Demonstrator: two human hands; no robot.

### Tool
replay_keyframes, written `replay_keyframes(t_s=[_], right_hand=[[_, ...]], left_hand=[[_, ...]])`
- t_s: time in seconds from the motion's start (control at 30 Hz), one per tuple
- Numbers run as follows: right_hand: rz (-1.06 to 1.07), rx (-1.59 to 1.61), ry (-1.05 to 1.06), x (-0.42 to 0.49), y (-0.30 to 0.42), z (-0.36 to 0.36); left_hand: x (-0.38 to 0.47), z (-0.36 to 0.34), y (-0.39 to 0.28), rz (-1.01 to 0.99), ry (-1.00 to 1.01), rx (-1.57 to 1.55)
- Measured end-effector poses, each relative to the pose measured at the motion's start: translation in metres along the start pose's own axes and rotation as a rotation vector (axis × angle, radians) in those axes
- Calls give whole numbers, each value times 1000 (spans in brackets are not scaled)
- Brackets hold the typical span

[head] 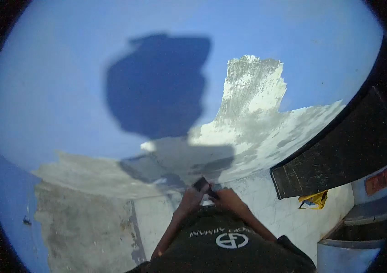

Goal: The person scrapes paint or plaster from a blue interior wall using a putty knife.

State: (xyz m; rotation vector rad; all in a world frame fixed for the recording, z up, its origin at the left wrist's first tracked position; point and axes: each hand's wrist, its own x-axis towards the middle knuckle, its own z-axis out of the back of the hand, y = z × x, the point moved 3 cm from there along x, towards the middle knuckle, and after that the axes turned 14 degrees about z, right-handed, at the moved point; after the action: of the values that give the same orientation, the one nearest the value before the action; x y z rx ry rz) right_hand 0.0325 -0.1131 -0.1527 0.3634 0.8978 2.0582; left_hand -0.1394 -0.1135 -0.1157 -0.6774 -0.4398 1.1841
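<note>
Both hands are close together in front of my chest, low in the middle of the view. My left hand [193,195] is at the left of the pair, by a small dark block-like object [201,184] whose kind I cannot tell. Beside it, my right hand [226,198] is closed around a dark handle [213,194] of what looks like a hand tool with a light blade. Before me stands a blue painted wall [60,85], with a rough grey and white plaster patch [253,92] rising from a plastered band. My shadow falls across the wall.
A large dark panel [337,143] juts in at the right, with a yellow bag-like thing [313,200] below its edge. Ledges like steps [371,211] stand at the lower right. Bare grey plaster [87,228] covers the lower left wall.
</note>
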Motion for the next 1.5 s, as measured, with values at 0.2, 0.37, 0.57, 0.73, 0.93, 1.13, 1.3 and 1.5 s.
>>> replay_keyframes(t_s=[0.2,0.37,0.57,0.73,0.93,1.13,1.3,1.5], right_hand=[[-125,161,0,-15,3,-20],[-69,237,-62,11,22,5],[168,547,-318,40,20,10],[116,662,-670,48,2,18],[71,910,-652,53,-5,16],[138,815,-721,54,-2,19],[-36,919,-599,55,-2,28],[-78,1205,-483,70,14,21]], left_hand=[[2,-16,8,106,266,-341],[24,26,-21,220,263,-353],[94,13,-40,207,-147,-1100],[124,26,-76,133,-39,-1058],[144,21,-81,28,-46,-1191],[147,32,-87,136,-18,-1258],[148,29,-88,96,-138,-1133],[149,39,-84,173,-192,-1034]])
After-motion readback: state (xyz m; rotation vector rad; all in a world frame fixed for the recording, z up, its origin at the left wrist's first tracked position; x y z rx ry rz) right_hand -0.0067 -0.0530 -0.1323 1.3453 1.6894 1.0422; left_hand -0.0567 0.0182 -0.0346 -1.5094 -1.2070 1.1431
